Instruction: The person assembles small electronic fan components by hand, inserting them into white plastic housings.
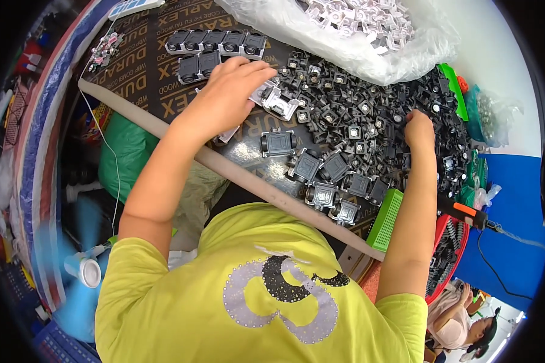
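Observation:
My left hand [227, 88] rests on the dark board, its fingers and thumb bent round a silver-white plastic part [280, 103] that sticks out past the fingertips. Another pale part [227, 134] lies partly hidden below the wrist. Over at the right, my right hand [419, 130] is closed at the edge of a heap of small black plastic parts [351, 115]; whatever its fingers hold is hidden. Several boxy black-and-silver toy vehicle pieces [277, 143] lie between my arms. Beyond my left hand stand rows of similar pieces with black wheels [215, 42].
A clear plastic bag [369, 66] of white parts borders the heap at the back. A green perforated basket [386, 221] stands by my right forearm, near an orange-and-black corded tool [463, 210]. A blue fan [82, 269] is at lower left. Another person [460, 327] sits at lower right.

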`<act>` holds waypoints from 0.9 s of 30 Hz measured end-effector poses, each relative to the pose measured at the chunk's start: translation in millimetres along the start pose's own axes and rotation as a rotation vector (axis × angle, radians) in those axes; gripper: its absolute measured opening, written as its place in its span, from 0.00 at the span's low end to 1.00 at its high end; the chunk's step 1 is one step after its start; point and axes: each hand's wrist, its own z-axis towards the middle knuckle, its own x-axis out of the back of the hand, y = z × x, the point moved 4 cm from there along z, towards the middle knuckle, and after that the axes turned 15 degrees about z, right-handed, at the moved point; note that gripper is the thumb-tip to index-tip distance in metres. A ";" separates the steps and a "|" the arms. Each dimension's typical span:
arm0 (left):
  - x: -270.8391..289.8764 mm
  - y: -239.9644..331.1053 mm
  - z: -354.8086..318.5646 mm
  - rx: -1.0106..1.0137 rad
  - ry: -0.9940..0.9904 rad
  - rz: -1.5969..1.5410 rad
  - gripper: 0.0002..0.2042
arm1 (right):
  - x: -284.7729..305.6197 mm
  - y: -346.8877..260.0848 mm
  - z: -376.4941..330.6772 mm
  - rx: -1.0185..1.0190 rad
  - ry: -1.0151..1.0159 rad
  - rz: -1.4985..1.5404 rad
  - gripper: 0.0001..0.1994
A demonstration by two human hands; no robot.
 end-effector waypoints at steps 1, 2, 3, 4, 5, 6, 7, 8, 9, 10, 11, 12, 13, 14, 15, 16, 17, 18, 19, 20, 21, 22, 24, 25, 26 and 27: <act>-4.3 -1.1 2.7 -0.026 -0.052 -0.008 0.32 | 2.3 2.9 0.4 0.003 0.000 0.002 0.12; -8.5 0.6 4.8 -0.052 -0.104 -0.018 0.33 | 5.8 7.4 1.0 -0.021 0.010 0.035 0.12; -11.1 5.0 7.2 -0.105 -0.101 0.002 0.34 | 9.2 17.2 0.9 -0.057 0.024 0.068 0.13; -12.8 5.4 7.2 -0.099 -0.104 0.004 0.34 | 15.4 14.5 3.8 0.019 0.019 0.019 0.16; -15.4 6.1 7.7 -0.129 -0.102 -0.004 0.34 | 23.3 17.7 0.8 0.024 0.054 0.052 0.19; -18.7 7.3 9.6 -0.163 -0.099 -0.013 0.33 | 32.9 12.0 0.4 0.007 0.091 0.077 0.17; -23.0 7.1 11.0 -0.170 -0.094 -0.009 0.30 | 38.8 7.5 0.3 -0.010 0.128 0.102 0.16; -24.5 8.5 8.9 -0.168 -0.096 -0.010 0.30 | 42.4 -1.0 0.3 0.042 0.218 0.122 0.16; -23.7 9.7 6.9 -0.153 -0.086 -0.002 0.29 | 44.5 -15.3 -2.8 0.052 0.214 0.252 0.16; -23.5 10.5 5.6 -0.140 -0.076 0.004 0.28 | 45.9 -29.4 -8.0 0.058 0.210 0.381 0.16; -25.2 10.8 4.6 -0.138 -0.077 0.004 0.28 | 37.0 -36.2 -7.5 -0.001 0.050 0.731 0.13; -26.3 10.5 2.2 -0.117 -0.059 -0.005 0.27 | 29.8 -49.1 -12.8 -0.029 -0.098 1.004 0.12; -26.6 10.3 0.5 -0.096 -0.043 -0.013 0.26 | 22.9 -64.6 -19.7 -0.060 -0.253 1.276 0.11; -25.2 10.0 0.1 -0.093 -0.047 -0.013 0.26 | 18.6 -79.9 -27.0 -0.086 -0.385 1.364 0.11; -23.0 10.6 1.4 -0.099 -0.058 -0.009 0.26 | 11.7 -87.9 -31.8 -0.088 -0.436 1.424 0.11; -22.1 11.5 2.8 -0.107 -0.070 -0.004 0.26 | 4.0 -95.7 -35.0 -0.091 -0.487 1.486 0.10; -21.9 13.1 3.4 -0.109 -0.061 0.001 0.26 | -1.6 -104.0 -38.2 -0.062 -0.516 1.464 0.13; -21.5 13.9 2.9 -0.106 -0.062 0.002 0.26 | -1.9 -121.6 -49.8 -0.045 -0.577 1.525 0.15; -20.9 14.8 2.2 -0.100 -0.075 0.003 0.27 | -1.5 -138.2 -60.7 -0.026 -0.639 1.586 0.17; -20.5 15.4 1.1 -0.095 -0.088 0.003 0.28 | -6.7 -148.2 -64.8 -0.023 -0.771 1.606 0.21; -18.6 15.9 0.2 -0.095 -0.084 0.005 0.28 | -10.9 -158.7 -70.4 -0.033 -0.847 1.640 0.21; -16.8 16.3 -1.1 -0.088 -0.059 0.020 0.30 | -15.3 -168.8 -75.8 -0.043 -0.923 1.671 0.22; -4.9 21.3 -1.2 -0.067 -0.028 0.009 0.36 | -19.0 -179.8 -83.0 -0.085 -0.980 1.690 0.20; -3.0 22.8 1.8 -0.068 -0.027 0.009 0.36 | -20.0 -183.3 -85.4 -0.093 -1.004 1.699 0.19; -0.4 24.9 5.9 -0.059 0.025 -0.207 0.38 | -18.9 -186.4 -87.4 -0.084 -1.039 1.682 0.18; 3.5 26.3 8.6 -0.044 0.078 -0.421 0.39 | -16.9 -190.8 -90.4 -0.077 -1.072 1.666 0.18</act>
